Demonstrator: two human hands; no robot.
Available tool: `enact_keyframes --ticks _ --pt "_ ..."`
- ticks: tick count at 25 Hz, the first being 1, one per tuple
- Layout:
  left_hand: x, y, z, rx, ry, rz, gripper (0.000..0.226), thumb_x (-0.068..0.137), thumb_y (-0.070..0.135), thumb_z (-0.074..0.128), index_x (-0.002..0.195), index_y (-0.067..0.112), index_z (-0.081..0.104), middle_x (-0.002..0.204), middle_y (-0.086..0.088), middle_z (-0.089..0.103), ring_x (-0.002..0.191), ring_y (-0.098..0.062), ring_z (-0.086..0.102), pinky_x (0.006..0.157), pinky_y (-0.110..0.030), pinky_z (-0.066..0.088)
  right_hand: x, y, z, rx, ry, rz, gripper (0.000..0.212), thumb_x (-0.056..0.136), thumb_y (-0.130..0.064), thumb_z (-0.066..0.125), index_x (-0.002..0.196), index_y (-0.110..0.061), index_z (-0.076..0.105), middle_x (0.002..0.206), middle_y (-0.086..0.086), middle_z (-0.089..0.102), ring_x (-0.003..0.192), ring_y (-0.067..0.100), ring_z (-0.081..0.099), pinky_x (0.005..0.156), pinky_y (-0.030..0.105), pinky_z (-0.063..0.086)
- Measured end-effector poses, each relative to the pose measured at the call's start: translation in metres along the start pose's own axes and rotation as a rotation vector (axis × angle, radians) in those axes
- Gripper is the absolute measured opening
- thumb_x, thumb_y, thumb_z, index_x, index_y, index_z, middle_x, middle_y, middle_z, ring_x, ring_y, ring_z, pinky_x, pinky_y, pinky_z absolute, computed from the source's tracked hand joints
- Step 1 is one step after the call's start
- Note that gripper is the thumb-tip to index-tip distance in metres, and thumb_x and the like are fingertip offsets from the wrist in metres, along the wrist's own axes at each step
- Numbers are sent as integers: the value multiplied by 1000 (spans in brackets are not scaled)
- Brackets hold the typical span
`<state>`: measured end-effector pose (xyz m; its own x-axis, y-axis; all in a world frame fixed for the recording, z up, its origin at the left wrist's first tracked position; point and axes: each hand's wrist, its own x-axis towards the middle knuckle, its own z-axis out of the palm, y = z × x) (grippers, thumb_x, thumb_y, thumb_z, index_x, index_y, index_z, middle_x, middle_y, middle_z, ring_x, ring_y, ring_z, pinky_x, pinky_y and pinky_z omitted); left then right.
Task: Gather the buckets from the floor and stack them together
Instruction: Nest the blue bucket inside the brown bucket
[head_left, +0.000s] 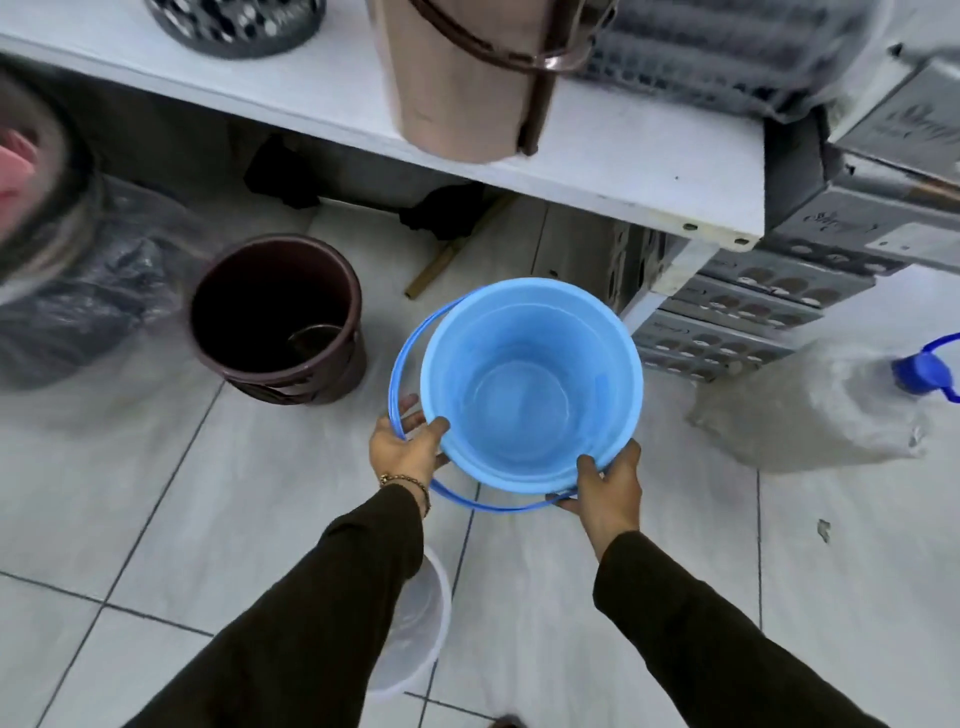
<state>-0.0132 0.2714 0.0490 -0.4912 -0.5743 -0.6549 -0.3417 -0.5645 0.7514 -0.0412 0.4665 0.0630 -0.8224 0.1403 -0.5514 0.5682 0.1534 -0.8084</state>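
A light blue bucket (530, 384) with darker blue handles is held upright above the tiled floor, its inside empty. My left hand (408, 449) grips its near-left rim, the thumb inside. On the near-right rim my right hand (608, 486) is closed the same way. A dark brown bucket (278, 317) stands on the floor to the left, apart from the blue one. Under my left arm a clear white bucket (421, 634) sits on the floor, partly hidden by the sleeve.
A white shelf (597, 171) runs across the top, carrying a tan bucket (462, 78) and a grey basket (239, 26). Stacked grey crates (753, 312) stand at the right beside a plastic-wrapped bottle with a blue cap (922, 371). Bagged goods (78, 291) lie at the left.
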Motion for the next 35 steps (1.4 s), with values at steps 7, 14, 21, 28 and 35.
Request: enact_keyframes --ticks 7,14,21,28,35 --pt "-36 134 -125 -31 67 176 37 78 -7 72 109 11 60 96 -5 70 74 -16 71 54 -31 61 -103 -84 101 -78 -148 -228 46 97 -13 49 134 -34 34 103 -18 59 97 19 67 79 50 61" --pt "44 225 -209 -104 178 170 45 79 5 77 120 2 59 119 -21 68 100 -36 70 61 -38 64 -97 -143 260 -155 -274 -274 39 94 -15 51 127 -34 39 96 -8 63 90 29 70 72 53 61" --pt "173 237 -246 -83 158 46 41 80 1 74 119 2 60 110 -16 71 87 -32 71 56 -36 63 -13 -97 378 -262 -177 -148 36 77 -29 58 108 -41 43 108 9 63 97 34 67 81 57 58" --pt "257 192 -271 131 134 -156 42 78 -4 73 116 4 59 98 -13 71 90 -37 69 75 -50 60 34 0 401 -453 -70 4 44 75 -32 70 113 -16 55 107 15 61 89 37 67 76 55 60" --pt "244 173 -278 660 51 -97 89 80 22 75 151 9 23 153 -15 38 137 -33 43 113 -41 37 -15 -12 380 -681 -74 -53 50 93 -23 57 139 -9 44 138 16 47 124 33 52 103 38 43"
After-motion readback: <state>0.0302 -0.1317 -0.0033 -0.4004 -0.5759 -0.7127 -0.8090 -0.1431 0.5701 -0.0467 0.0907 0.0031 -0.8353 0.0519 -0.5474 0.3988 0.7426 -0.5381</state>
